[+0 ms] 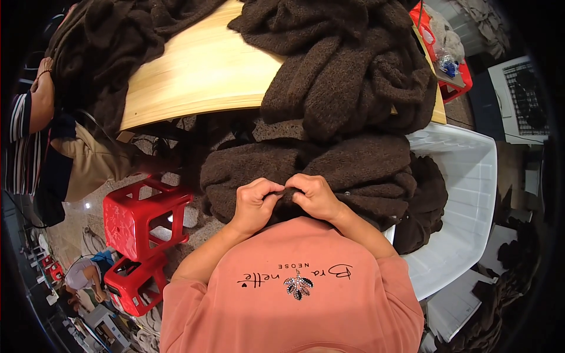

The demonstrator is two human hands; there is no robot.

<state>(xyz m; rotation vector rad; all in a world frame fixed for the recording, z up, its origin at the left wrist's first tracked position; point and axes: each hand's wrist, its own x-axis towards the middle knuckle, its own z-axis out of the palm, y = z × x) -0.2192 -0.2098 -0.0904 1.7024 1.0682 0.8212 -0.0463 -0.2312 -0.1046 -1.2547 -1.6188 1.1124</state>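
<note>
A dark brown knitted garment (253,165) lies bunched across my lap, its far folds reaching the heap on the table. My left hand (255,203) pinches an edge of the knit between thumb and fingers. Right beside it, my right hand (312,197) grips the same edge, so the fingertips of both hands almost meet. What exactly lies between the fingertips is too small to make out beyond the brown knit. A few tiny pale specks dot the fabric to the right of my right hand.
A wooden table (206,70) ahead carries more brown knitwear (353,70). At my right stands a white plastic bin (465,188) with brown fabric in it. Red stools (126,217) stand on the left. A person in a striped sleeve (22,117) is at the table's left side.
</note>
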